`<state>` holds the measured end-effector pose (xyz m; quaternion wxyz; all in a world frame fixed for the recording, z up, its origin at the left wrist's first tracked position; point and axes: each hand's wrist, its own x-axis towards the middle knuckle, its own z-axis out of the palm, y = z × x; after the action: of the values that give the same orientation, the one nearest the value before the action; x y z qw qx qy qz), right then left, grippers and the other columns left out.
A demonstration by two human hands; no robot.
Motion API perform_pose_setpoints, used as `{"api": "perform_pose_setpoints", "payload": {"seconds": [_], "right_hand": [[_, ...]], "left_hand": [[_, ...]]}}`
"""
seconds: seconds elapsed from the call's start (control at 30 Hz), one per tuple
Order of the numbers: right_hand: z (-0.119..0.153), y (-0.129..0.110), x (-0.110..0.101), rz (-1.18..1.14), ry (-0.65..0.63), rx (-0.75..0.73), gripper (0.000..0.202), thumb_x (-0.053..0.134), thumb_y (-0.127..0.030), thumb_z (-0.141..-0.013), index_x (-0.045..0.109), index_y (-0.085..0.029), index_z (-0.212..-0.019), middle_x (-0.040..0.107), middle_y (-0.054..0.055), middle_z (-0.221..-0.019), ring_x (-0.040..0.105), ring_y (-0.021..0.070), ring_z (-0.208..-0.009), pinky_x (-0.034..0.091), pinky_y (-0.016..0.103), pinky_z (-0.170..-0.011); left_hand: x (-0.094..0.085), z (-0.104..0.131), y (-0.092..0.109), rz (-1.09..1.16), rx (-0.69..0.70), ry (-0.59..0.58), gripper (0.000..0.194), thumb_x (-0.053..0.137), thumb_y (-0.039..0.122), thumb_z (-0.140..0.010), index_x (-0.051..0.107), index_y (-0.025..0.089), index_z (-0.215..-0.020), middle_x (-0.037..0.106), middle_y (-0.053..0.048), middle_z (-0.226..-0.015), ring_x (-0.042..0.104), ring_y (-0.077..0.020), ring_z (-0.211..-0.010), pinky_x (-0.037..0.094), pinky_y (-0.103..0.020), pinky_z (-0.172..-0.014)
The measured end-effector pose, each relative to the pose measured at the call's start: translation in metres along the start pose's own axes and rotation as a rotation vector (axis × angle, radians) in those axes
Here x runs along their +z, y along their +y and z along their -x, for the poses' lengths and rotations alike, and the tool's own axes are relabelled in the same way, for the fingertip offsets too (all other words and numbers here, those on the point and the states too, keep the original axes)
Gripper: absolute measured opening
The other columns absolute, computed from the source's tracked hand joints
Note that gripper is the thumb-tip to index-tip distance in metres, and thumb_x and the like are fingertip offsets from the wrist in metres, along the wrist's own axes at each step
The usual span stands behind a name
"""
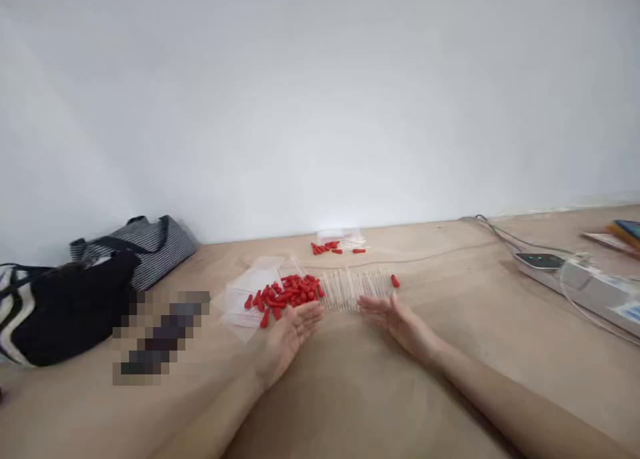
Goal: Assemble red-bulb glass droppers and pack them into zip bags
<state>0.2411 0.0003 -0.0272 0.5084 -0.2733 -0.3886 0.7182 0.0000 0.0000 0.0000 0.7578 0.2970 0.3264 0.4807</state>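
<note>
On the wooden table, a row of thin white sticks (345, 289) lies side by side in front of both hands. My left hand (295, 332) is open with its fingers stretched out, holding nothing, near the left end of the row. It is close to a pile of small red cone-shaped pieces (290, 292), partly on clear plastic bags (239, 299). My right hand (400, 322) is open too, palm facing inward, by the near right side of the sticks. A single red piece (395, 281) lies at the row's right end.
Farther back are more red pieces (325, 248) and a small clear bag (340, 234) with white sticks. Dark bags (75, 312) stand at the left. On the right lie a power strip (590, 282) with cables and a colourful flat item (625, 232).
</note>
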Motion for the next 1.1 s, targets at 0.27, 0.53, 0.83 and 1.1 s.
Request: {"api": "perform_pose_setpoints", "payload": {"seconds": [0.27, 0.53, 0.83, 1.1], "right_hand": [[-0.007, 0.0, -0.015, -0.183, 0.065, 0.178, 0.047, 0.037, -0.049, -0.084, 0.062, -0.011, -0.095, 0.064, 0.013, -0.096, 0.059, 0.0191, -0.09, 0.038, 0.035, -0.091], [-0.002, -0.004, -0.013, -0.117, 0.029, 0.167, 0.042, 0.042, -0.048, -0.082, 0.062, -0.014, -0.096, 0.063, 0.01, -0.1, 0.06, 0.0195, -0.089, 0.041, 0.036, -0.086], [-0.004, -0.015, -0.012, 0.976, 0.123, -0.324, 0.024, 0.056, -0.04, -0.073, 0.066, -0.02, -0.081, 0.065, 0.004, -0.078, 0.057, 0.0168, -0.073, 0.043, 0.032, -0.072], [-0.041, -0.017, -0.044, 1.458, 0.527, -0.701, 0.025, 0.046, -0.036, -0.078, 0.064, -0.021, -0.071, 0.062, 0.005, -0.077, 0.054, 0.0182, -0.077, 0.035, 0.033, -0.074]], "left_hand": [[0.0, -0.01, 0.0, 0.016, -0.067, 0.177, 0.042, 0.034, 0.038, -0.089, 0.062, 0.007, -0.086, 0.066, -0.011, -0.08, 0.062, -0.0169, -0.077, 0.043, -0.031, -0.084], [0.001, -0.007, -0.006, -0.15, -0.015, 0.107, 0.032, 0.043, 0.036, -0.085, 0.062, 0.01, -0.085, 0.064, -0.008, -0.079, 0.06, -0.0154, -0.078, 0.044, -0.03, -0.081], [-0.006, -0.019, 0.003, -1.611, 0.86, 0.141, 0.014, 0.054, 0.025, -0.075, 0.061, 0.018, -0.084, 0.061, -0.004, -0.081, 0.053, -0.019, -0.08, 0.042, -0.034, -0.076], [-0.004, -0.053, 0.008, -2.0, 0.969, 0.277, 0.012, 0.056, 0.026, -0.074, 0.063, 0.019, -0.082, 0.062, -0.005, -0.081, 0.052, -0.0233, -0.08, 0.039, -0.038, -0.072]]}}
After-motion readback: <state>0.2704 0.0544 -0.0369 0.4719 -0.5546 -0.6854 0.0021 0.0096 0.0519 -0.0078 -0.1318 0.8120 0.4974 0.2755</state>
